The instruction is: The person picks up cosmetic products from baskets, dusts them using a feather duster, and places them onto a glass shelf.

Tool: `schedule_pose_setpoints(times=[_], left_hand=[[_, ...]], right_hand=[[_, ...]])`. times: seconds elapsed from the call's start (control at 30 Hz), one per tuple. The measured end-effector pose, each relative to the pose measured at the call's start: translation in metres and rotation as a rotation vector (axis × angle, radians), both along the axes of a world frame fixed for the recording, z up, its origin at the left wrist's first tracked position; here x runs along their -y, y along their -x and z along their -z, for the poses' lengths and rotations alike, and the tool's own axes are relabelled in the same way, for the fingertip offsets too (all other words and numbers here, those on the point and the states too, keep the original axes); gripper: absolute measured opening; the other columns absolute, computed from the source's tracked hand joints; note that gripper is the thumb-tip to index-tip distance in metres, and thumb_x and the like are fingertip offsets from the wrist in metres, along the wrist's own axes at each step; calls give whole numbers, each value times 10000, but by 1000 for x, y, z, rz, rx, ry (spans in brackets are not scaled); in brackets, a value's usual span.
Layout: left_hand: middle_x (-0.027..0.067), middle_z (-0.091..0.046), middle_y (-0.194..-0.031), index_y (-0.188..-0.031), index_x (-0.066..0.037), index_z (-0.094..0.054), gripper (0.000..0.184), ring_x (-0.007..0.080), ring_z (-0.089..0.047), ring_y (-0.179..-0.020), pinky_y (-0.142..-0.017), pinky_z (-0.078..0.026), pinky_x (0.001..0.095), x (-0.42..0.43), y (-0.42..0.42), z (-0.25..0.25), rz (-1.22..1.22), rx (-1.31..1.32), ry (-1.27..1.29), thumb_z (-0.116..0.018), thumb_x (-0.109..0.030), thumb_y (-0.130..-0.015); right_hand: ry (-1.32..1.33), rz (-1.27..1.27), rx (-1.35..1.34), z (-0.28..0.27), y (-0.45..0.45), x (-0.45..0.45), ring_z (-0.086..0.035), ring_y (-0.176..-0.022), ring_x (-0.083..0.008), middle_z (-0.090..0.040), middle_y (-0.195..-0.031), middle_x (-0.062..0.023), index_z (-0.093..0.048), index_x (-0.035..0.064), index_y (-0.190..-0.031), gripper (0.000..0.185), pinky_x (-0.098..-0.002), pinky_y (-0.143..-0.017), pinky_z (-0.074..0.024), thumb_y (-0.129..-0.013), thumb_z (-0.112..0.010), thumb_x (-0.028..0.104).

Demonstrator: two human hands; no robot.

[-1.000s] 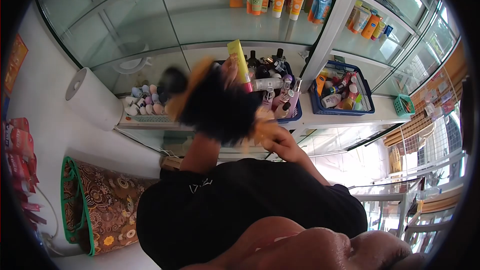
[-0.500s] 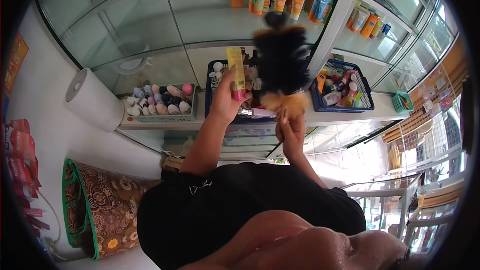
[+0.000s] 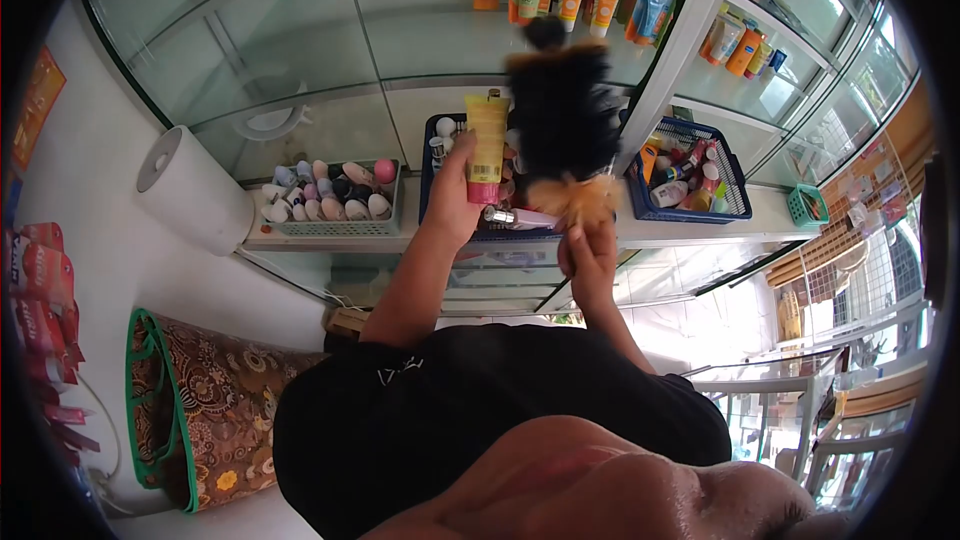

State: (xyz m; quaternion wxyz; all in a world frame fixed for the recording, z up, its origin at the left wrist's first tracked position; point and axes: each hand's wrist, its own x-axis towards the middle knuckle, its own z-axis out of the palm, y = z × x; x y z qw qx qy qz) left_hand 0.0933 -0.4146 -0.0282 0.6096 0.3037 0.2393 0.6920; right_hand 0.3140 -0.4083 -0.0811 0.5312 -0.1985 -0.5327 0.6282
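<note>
My left hand (image 3: 455, 198) is closed around a yellow squeeze tube (image 3: 487, 140) with a pink cap, held upright with the cap down. In my right hand (image 3: 588, 255) is the handle end of a fluffy duster (image 3: 563, 110), black with tan bands and blurred by motion. The duster stands just right of the tube, with a gap between them. Behind both hands is a dark blue basket (image 3: 432, 155) of bottles, partly hidden by the tube and duster. A pale pink bottle with a silver cap (image 3: 500, 216) lies at the basket's front edge.
A light green basket (image 3: 330, 227) of roll-on bottles stands left on the counter, beside a large white cylinder (image 3: 190, 190). To the right are another blue basket (image 3: 690, 212) of cosmetics and a small green basket (image 3: 806, 206). Tubes (image 3: 570, 0) line the glass shelf above.
The yellow tube has turned so that its broad printed face shows more, and it sits slightly further right in view. The duster remains blurred, in nearly the same place.
</note>
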Motion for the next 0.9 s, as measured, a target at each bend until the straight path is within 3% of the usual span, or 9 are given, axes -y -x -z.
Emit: schedule_pose_setpoints(times=[0.1,0.2,0.33,0.43,0.53,0.6,0.67,0.7,0.9], left_hand=[[69,-609,-1119,-1248,-101,-506,435,157,-581,-927,-763,-497,330,10,-7,-7,-128,-100,27,-491,-436,-971],[105,-565,-1254,-1340,-89,-459,444,202,-583,-1063,-877,-485,351,10,-7,-7,-107,-67,-52,-482,-362,-992],[98,-553,-1290,-1376,-108,-424,491,196,-564,-1116,-907,-475,352,5,-6,10,-130,0,-162,-494,-400,-987],[119,-513,-1363,-1424,-104,-381,531,300,-524,-1205,-991,-435,461,1,3,7,-50,-47,42,-503,-362,-976],[124,-518,-1356,-1403,-125,-406,544,286,-548,-1137,-946,-433,482,-7,9,22,-24,4,-26,-496,-435,-965],[113,-536,-1337,-1397,-131,-414,526,276,-546,-1139,-935,-435,460,-3,1,23,-145,-195,-76,-484,-432,-971],[106,-557,-1277,-1366,-97,-433,493,238,-567,-1078,-906,-463,406,10,-10,9,-206,-69,-69,-457,-411,-986],[106,-569,-1227,-1336,-61,-448,484,205,-589,-1014,-877,-489,368,13,-11,1,-119,250,-6,-444,-401,-992],[135,-550,-1285,-1379,-48,-412,485,271,-583,-1084,-917,-485,417,13,-7,-2,-17,82,-80,-357,-379,-1028]], right_hand=[[0,143,-101,-6,-1,-10,-408,-481,-56,-565,-1001,-96,-385,74,-1298,330,-184,-392,-316,-989,-499,85],[-16,190,-69,-7,0,-7,-424,-499,-53,-565,-981,-92,-401,81,-1283,317,-184,-406,-333,-982,-501,69],[27,-109,111,7,4,18,-460,-594,-55,-585,-937,-45,-439,61,-1313,380,-210,-526,-399,-956,-568,61],[-398,-356,433,20,-2,19,-459,-605,-48,-576,-905,-19,-515,47,-1284,346,-209,-550,-395,-949,-594,79],[-443,-425,370,0,2,28,-469,-620,-36,-573,-878,-7,-578,44,-1236,299,-207,-564,-396,-943,-612,94],[-277,-328,387,-1,-3,27,-471,-609,-36,-572,-866,-16,-553,46,-1253,317,-212,-553,-397,-945,-610,97],[-82,-200,339,0,-7,22,-457,-560,-38,-597,-919,-53,-469,52,-1308,366,-205,-510,-392,-960,-575,86],[-53,-99,256,0,-8,19,-451,-549,-38,-596,-932,-59,-446,55,-1319,374,-200,-495,-386,-964,-562,79],[-20,235,94,-8,-15,4,-439,-530,-34,-593,-1001,-75,-386,72,-1342,387,-180,-453,-361,-976,-513,52]])
